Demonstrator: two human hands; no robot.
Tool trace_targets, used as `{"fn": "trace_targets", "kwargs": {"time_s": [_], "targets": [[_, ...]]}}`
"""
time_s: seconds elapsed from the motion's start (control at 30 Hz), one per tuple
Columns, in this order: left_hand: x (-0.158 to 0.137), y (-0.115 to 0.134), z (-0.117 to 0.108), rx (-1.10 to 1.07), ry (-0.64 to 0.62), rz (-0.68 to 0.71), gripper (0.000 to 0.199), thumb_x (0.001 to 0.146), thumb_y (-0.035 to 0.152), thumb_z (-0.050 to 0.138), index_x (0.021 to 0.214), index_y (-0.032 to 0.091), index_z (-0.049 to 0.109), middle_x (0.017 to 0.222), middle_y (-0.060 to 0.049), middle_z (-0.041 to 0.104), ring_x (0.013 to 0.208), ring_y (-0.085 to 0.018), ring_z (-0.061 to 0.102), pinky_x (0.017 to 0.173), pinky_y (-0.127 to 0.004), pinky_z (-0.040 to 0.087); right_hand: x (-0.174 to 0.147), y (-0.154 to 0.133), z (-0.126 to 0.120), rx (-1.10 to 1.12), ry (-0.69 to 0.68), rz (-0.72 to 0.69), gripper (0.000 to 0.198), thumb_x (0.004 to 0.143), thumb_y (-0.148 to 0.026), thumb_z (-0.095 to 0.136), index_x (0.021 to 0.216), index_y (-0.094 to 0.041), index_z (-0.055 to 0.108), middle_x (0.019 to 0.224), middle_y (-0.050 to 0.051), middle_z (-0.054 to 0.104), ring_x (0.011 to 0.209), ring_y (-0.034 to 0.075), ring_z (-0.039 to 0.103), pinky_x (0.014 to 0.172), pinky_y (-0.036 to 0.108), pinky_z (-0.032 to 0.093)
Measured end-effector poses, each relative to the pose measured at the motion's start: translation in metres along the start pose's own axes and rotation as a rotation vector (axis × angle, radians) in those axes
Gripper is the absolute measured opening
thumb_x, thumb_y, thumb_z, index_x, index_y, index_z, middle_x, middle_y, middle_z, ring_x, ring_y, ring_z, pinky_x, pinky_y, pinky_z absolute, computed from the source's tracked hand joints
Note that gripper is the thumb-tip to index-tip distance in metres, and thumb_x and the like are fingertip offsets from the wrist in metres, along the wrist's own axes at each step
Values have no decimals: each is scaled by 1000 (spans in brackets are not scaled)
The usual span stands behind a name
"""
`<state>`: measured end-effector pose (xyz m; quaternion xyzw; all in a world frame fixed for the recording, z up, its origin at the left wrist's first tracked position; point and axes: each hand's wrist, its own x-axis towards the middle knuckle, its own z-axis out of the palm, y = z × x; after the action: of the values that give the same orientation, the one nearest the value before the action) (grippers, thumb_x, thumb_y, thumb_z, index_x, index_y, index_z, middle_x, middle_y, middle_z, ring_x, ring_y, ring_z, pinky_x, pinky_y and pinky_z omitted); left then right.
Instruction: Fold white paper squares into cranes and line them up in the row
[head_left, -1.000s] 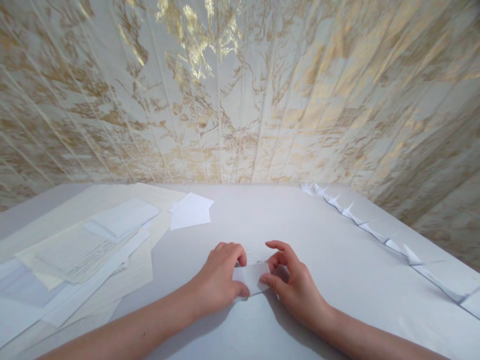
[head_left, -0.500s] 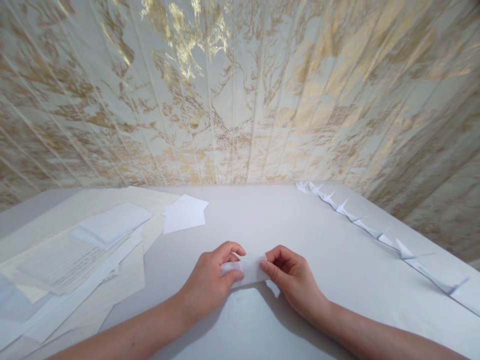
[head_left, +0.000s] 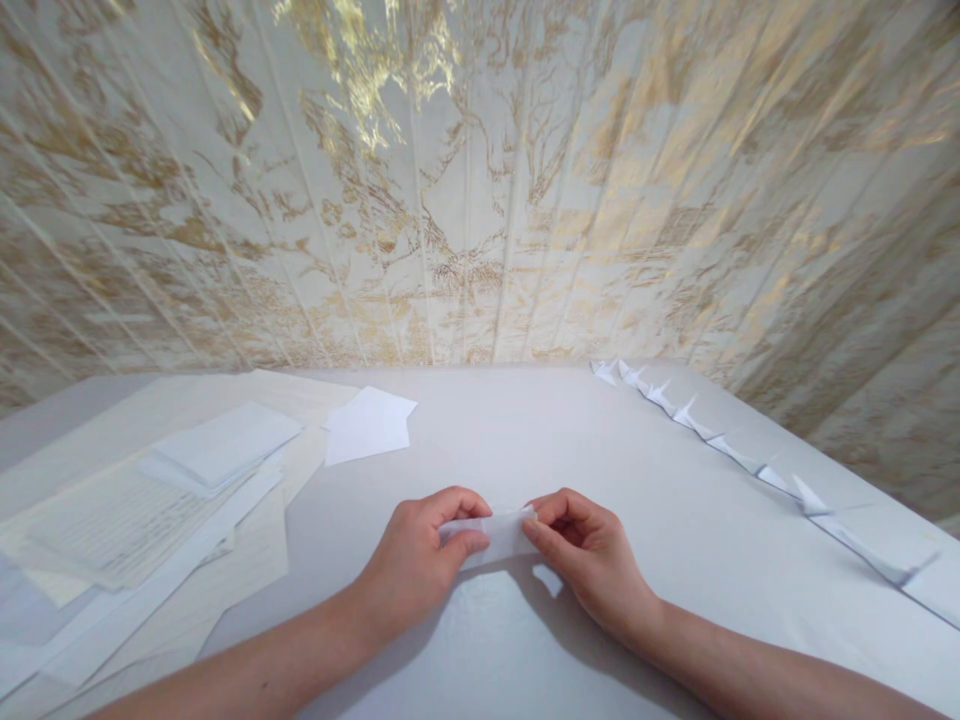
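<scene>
A small folded piece of white paper (head_left: 501, 538) stretches between my two hands, low over the middle of the table. Its left end is pinched by my left hand (head_left: 429, 548), thumb in front and fingers curled behind. At the right end, the thumb and fingertips of my right hand (head_left: 581, 548) grip its upper corner. My fingers and thumbs hide both ends of the paper, so its full outline cannot be made out.
Loose sheets and folded papers (head_left: 225, 440) cover the left side of the white table (head_left: 510, 430). Beyond my left hand lie a few white paper squares (head_left: 369, 428). Several folded paper cranes (head_left: 684, 412) line the right edge. A gold-patterned wall covering (head_left: 465, 200) rises behind.
The fingers of my left hand have come down onto the paper's upper edge, near the thumb. My right hand keeps its pinch, almost unmoved.
</scene>
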<state>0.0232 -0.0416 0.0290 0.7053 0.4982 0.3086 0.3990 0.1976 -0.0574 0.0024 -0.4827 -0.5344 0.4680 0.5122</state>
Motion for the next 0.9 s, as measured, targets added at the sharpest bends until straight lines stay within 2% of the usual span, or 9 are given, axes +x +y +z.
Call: {"fn": "trace_targets", "kwargs": {"time_s": [0.33,0.57,0.7,0.9], "targets": [[-1,-1,2,-62,44,-22,11,67,18,56,77,19,61,75,1,66,72,-15,59,68,-24,44,2,0,1,175,11,54,28,60,-31,73,57,-16,50,63,-1,57,57,10,48,54,23,37],[-1,-4,3,-177,49,-29,27,68,18,57,95,19,54,61,4,63,58,-12,57,59,-22,42,4,1,1,289,22,81,29,60,-25,73,72,-18,48,61,-5,56,53,7,48,52,20,37],[-1,-7,3,-210,79,-30,37,68,19,58,104,20,48,63,4,64,57,-12,56,57,-22,40,5,2,1,356,28,86,34,60,-23,74,81,-19,48,62,-5,59,54,8,51,53,20,39],[0,-13,5,-230,107,-31,49,69,21,60,113,23,40,67,4,64,58,-12,54,57,-23,39,3,2,0,362,13,66,31,62,-23,73,81,-20,48,64,-5,60,56,7,52,55,18,39]]}}
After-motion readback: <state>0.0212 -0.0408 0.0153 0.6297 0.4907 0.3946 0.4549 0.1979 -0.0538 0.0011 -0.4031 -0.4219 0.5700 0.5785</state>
